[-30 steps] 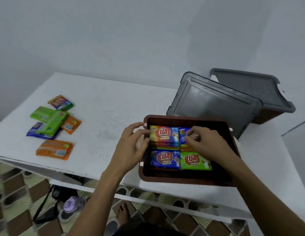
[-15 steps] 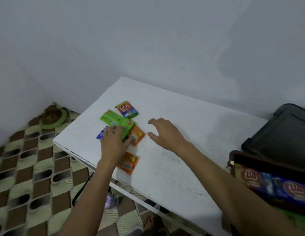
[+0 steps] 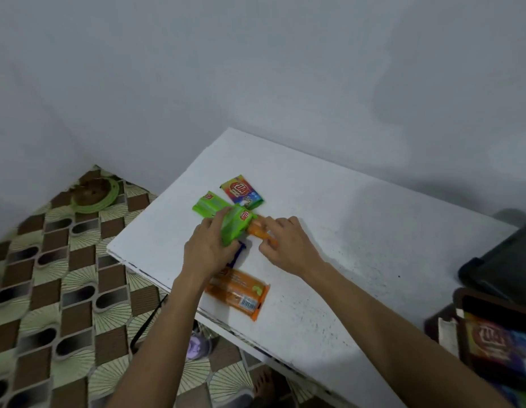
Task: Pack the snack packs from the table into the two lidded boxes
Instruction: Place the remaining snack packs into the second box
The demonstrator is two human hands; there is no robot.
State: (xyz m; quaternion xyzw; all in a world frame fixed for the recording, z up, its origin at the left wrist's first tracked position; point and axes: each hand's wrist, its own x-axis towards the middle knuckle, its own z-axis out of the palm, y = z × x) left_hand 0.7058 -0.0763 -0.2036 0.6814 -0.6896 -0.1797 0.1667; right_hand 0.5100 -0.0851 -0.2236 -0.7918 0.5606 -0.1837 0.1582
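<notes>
Brown box sitting partly filled; left hand gripping green pack, right hand pinching orange pack; other packs waiting.

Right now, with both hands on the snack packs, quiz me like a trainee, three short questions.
1. True or false: the left hand grips a green pack.
2. The long pack nearest the table edge is: A blue, B orange, C red?
3. Fill in: the small pack pinched by the right hand is ___.
Key: 1 true; 2 B; 3 orange.
</notes>
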